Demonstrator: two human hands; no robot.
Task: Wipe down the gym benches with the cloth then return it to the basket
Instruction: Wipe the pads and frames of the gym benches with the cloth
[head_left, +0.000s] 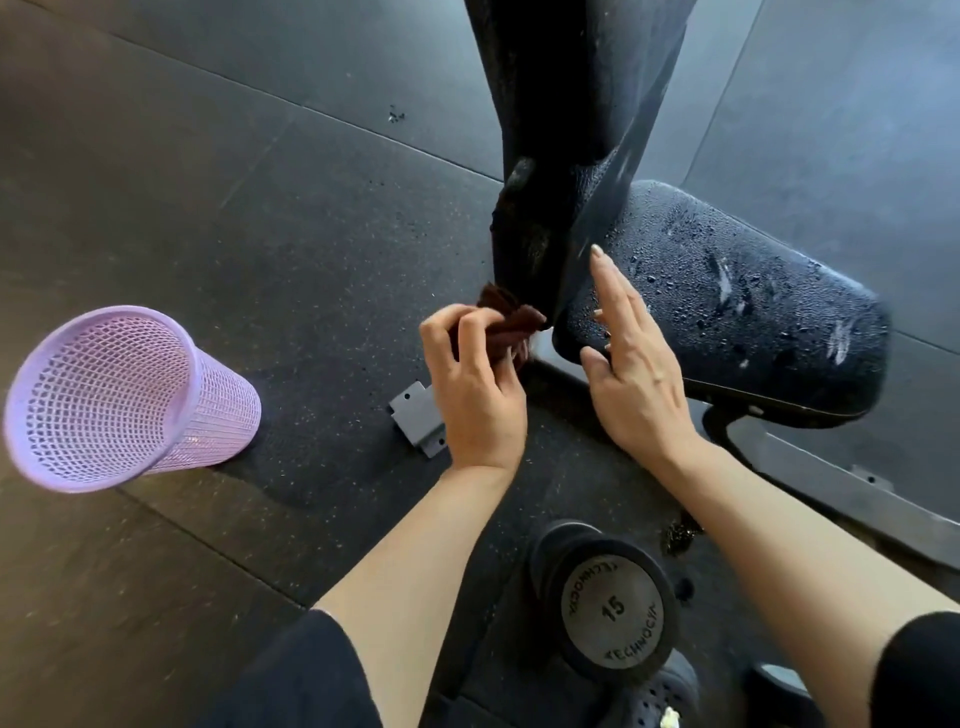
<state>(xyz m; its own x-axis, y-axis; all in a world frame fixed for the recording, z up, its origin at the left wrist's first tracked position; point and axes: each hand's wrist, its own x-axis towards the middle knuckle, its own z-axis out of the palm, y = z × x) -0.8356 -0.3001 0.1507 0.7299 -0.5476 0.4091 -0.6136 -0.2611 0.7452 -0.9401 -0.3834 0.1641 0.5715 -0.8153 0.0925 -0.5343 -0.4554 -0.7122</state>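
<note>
Head camera looks down at a wet bench seat (727, 306), covered with water drops. The left hand (475, 384) has its grip closed around a dark brown cloth (511, 325), held just beside the seat's near end. The right hand (631, 364) is flat, fingers straight, resting on the seat edge and holding nothing. I judge that wiping is in progress; next the cloth must pass over the drops. The purple basket (119, 400) stands on the floor, well apart to the left.
</note>
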